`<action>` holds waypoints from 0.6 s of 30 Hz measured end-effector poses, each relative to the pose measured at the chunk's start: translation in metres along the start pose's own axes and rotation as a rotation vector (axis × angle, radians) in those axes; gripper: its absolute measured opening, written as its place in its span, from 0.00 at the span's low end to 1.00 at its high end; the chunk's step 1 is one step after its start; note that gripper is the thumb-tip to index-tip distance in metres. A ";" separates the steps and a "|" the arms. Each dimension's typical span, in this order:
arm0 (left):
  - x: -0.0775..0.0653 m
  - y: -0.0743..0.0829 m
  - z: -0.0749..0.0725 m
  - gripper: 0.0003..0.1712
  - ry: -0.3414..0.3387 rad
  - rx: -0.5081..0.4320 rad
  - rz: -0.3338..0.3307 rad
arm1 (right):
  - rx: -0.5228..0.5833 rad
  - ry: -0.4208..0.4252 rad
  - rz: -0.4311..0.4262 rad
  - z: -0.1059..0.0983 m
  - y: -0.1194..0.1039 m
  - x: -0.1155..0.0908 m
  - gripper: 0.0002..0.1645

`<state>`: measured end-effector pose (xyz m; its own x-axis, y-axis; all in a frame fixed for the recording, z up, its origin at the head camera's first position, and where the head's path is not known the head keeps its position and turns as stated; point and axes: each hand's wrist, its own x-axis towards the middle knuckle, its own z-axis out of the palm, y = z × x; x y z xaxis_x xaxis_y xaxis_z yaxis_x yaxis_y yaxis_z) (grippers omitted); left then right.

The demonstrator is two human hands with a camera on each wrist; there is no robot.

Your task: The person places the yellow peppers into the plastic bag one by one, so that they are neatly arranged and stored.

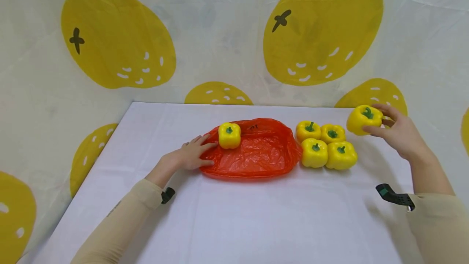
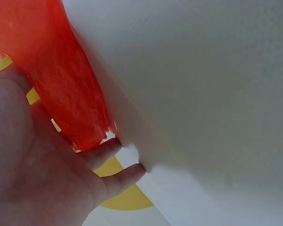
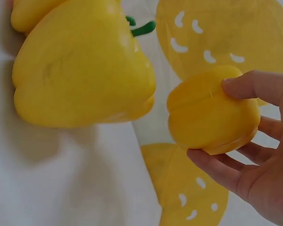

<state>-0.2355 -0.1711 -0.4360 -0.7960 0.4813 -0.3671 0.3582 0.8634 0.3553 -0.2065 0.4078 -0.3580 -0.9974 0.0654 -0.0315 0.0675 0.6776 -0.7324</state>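
Note:
A red plastic bag [image 1: 256, 154] lies on the table with its mouth spread wide, and one yellow bell pepper [image 1: 229, 135] sits inside its left part. My left hand [image 1: 192, 154] rests at the bag's left edge, fingers straight and spread. In the left wrist view, red plastic [image 2: 68, 80] covers part of that hand's fingers. My right hand [image 1: 399, 131] holds another yellow bell pepper [image 1: 360, 121] between thumb and fingers, raised over the right side of the table. The same held pepper [image 3: 212, 113] shows in the right wrist view, gripped by its sides.
Several yellow bell peppers [image 1: 315, 152] with green stems stand in a tight cluster just right of the bag. A white cloth covers the table [image 1: 256, 219]. Behind it hangs a white curtain [image 1: 220, 31] with large yellow fruit prints.

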 end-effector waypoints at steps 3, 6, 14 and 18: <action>0.000 0.000 0.000 0.44 0.005 0.003 0.009 | -0.008 0.008 -0.017 0.000 -0.012 -0.001 0.55; 0.000 0.000 0.000 0.44 0.011 0.006 0.022 | -0.019 0.015 -0.038 0.002 -0.024 -0.003 0.53; 0.001 -0.001 0.001 0.43 0.019 0.016 0.036 | -0.054 0.035 -0.119 0.014 -0.054 -0.006 0.50; 0.001 -0.002 0.001 0.43 0.021 0.014 0.031 | -0.069 0.020 -0.134 0.019 -0.067 -0.007 0.49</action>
<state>-0.2366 -0.1719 -0.4377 -0.7945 0.5048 -0.3376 0.3894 0.8501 0.3545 -0.2048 0.3484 -0.3217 -0.9969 -0.0151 0.0776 -0.0641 0.7296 -0.6808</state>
